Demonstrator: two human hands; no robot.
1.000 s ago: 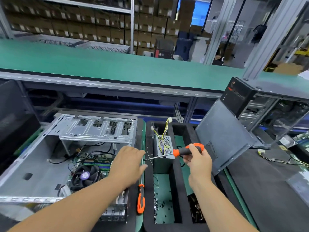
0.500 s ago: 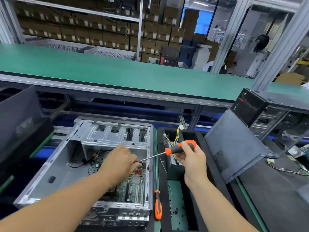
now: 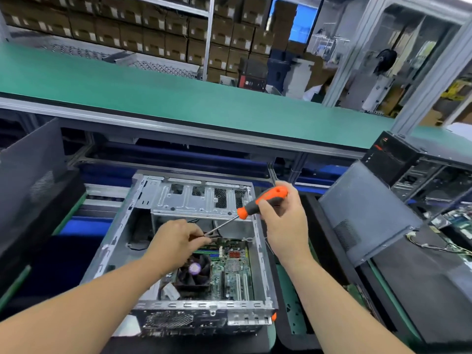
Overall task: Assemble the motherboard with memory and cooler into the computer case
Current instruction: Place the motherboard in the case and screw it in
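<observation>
With the board [image 3: 231, 270] seated low in the case [image 3: 204, 306], the right hand [image 3: 286, 226] curls round the driver [image 3: 258, 204] while left fingers [image 3: 196, 237] pinch its tip above the board, so a slip could gouge traces or drop a screw

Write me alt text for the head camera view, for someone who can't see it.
A person's right hand grips an orange-handled screwdriver angled down into an open computer case, while the left hand pinches its shaft near the tip above the motherboard. A black cooler fan sits on the board, and a green conveyor belt runs behind.
</observation>
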